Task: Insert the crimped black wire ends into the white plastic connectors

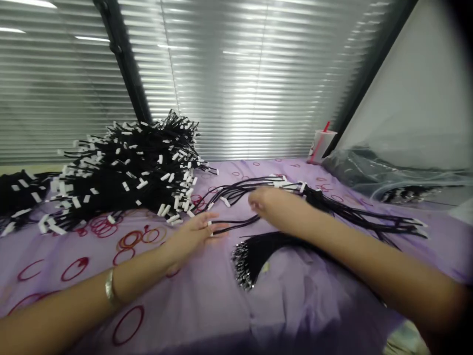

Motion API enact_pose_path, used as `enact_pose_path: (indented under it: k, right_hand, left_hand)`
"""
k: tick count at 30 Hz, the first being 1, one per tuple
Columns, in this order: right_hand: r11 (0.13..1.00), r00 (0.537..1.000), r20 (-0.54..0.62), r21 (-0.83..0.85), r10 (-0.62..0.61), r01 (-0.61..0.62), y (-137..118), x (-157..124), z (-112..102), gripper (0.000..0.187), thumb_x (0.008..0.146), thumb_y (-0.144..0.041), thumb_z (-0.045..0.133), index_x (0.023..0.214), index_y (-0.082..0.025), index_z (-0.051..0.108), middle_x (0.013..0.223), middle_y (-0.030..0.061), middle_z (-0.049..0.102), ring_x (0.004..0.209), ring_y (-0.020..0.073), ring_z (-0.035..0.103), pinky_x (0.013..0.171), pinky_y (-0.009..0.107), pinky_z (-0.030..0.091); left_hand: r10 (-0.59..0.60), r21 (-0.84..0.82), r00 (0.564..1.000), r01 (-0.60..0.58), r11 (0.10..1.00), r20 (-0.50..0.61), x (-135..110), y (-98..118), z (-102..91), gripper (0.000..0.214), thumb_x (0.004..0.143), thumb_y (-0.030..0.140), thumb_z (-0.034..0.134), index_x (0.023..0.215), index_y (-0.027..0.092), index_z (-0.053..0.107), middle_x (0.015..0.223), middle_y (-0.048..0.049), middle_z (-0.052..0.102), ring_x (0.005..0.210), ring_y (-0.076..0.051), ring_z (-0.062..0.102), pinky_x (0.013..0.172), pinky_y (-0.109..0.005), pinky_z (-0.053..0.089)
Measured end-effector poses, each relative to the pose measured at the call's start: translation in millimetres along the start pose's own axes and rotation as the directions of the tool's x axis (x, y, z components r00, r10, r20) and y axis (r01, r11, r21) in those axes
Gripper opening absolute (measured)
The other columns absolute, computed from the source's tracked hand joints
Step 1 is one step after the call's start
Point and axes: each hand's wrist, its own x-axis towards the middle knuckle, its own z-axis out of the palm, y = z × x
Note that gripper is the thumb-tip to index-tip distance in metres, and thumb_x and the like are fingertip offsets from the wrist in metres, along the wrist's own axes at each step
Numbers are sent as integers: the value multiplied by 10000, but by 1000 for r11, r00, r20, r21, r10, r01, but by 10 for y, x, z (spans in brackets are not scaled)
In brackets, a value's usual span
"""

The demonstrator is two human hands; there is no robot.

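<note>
My left hand (pixel 194 234) is closed at the fingertips on the white-tipped ends of a thin black cord (pixel 236 227). That cord runs to the right, doubled, to my right hand (pixel 268 203), whose curled fingers grip its other part. Behind my right hand lies a loose row of black cords (pixel 236 188) with white tags. Below it rests a thick bundle of black cords (pixel 254 254) with shiny metal-looking ends, partly hidden under my right forearm. More black cords (pixel 373 217) stretch off to the right.
A large heap of black cords with white tags (pixel 125 182) stands at the back left on the purple cloth (pixel 199 305). Red and orange rings (pixel 129 239) show near it. A cup with a red straw (pixel 320 145) and clear plastic bags (pixel 369 170) are at the back right.
</note>
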Motion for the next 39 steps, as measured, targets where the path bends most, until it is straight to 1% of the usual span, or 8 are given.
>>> enact_pose_path:
  k: [5, 11, 17, 23, 27, 33, 35, 39]
  right_hand:
    - [1000, 977, 212, 7, 15, -17, -297, -198, 461, 155, 804, -163, 524, 836, -132, 672, 853, 141, 678, 787, 265, 642, 672, 320, 447]
    - [985, 954, 291, 133, 67, -109, -119, -65, 423, 113, 781, -247, 596, 813, -186, 686, 877, 64, 694, 832, 197, 626, 714, 259, 424]
    - [960, 967, 227, 223, 118, -169, -19, -12, 445, 163, 812, -266, 531, 846, -171, 659, 845, 52, 681, 739, 153, 597, 653, 241, 403]
    - [905, 940, 329, 422, -94, -57, -45, -105, 525, 109, 798, -246, 576, 792, -185, 666, 757, -9, 671, 632, 93, 563, 586, 194, 387]
    - [845, 906, 379, 533, -188, -48, -27, -160, 500, 91, 797, -208, 599, 821, -151, 665, 762, 3, 659, 629, 87, 542, 588, 191, 385]
    - [768, 807, 374, 624, -456, 144, -14, -187, 499, 118, 837, -226, 577, 837, -145, 664, 823, 17, 646, 738, 104, 562, 690, 211, 405]
    - [788, 841, 350, 600, -412, 137, -43, -194, 490, 122, 857, -217, 545, 840, -146, 642, 843, 20, 641, 753, 105, 557, 704, 213, 400]
    - [863, 960, 245, 505, -137, -5, -113, -219, 477, 126, 885, -194, 455, 829, -168, 564, 800, 0, 618, 703, 103, 528, 646, 217, 360]
  left_hand:
    - [-24, 73, 998, 28, 997, -61, -69, -194, -150, 320, 744, 301, 718, 941, 183, 495, 1060, -93, 674, 1090, -217, 627, 1070, -458, 445]
    - [-21, 139, 997, 32, 990, -75, -42, -173, -268, 308, 697, 301, 762, 908, 165, 584, 996, -52, 699, 902, -146, 672, 1004, -361, 508]
    - [38, 117, 994, -25, 993, -107, -37, -203, -298, 226, 715, 270, 738, 914, 191, 668, 958, 3, 700, 902, -107, 651, 925, -248, 544]
    - [33, 164, 988, -8, 986, -148, -25, -194, -309, 203, 751, 242, 694, 949, 200, 674, 1014, -2, 698, 978, -116, 638, 988, -256, 516]
    - [16, 188, 989, 12, 982, -149, -35, -169, -170, 196, 754, 254, 686, 944, 208, 681, 964, 9, 706, 962, -117, 642, 928, -223, 539]
    - [-98, 177, 993, 109, 978, -71, -128, -206, 88, 206, 721, 228, 723, 926, 221, 703, 890, 5, 727, 889, -134, 671, 791, -198, 577]
    - [-130, 160, 990, 137, 978, -52, -137, -243, 93, 232, 723, 232, 728, 953, 234, 698, 918, 14, 726, 886, -119, 671, 834, -194, 566]
    - [-172, 84, 982, 178, 980, -72, -108, -295, 31, 227, 728, 206, 723, 952, 223, 694, 925, 10, 725, 876, -101, 664, 822, -172, 562]
